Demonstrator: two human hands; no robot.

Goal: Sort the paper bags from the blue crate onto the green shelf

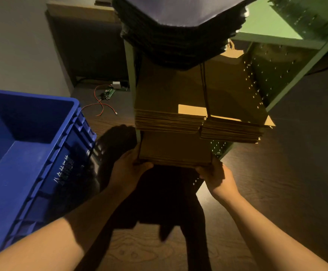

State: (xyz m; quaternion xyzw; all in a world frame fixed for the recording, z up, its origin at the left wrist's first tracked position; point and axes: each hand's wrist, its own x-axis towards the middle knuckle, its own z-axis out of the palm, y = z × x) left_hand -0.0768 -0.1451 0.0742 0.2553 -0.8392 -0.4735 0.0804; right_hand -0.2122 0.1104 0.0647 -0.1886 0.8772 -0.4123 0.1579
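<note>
Left hand: your left hand (129,169) grips the near left corner of a flat stack of brown paper bags (176,150), thumb on the front edge, fingers curled beneath.
Right hand: your right hand (216,176) grips the near right corner of the same stack, fingers wrapped under it.
Held stack: it sits level at the lower tier of the green shelf (272,39), just under two more brown stacks.
Middle tier: a wide brown stack (169,120) lies beside a smaller brown stack (231,130), both overhanging the front.
Top tier: a pile of black bags (171,44) juts out, its cord handles (205,89) dangling.
Blue crate: the crate (32,153) stands to your left on the wood-grain floor (286,173).
Background: red wires (100,104) and a small circuit board (109,92) lie near the wall.
</note>
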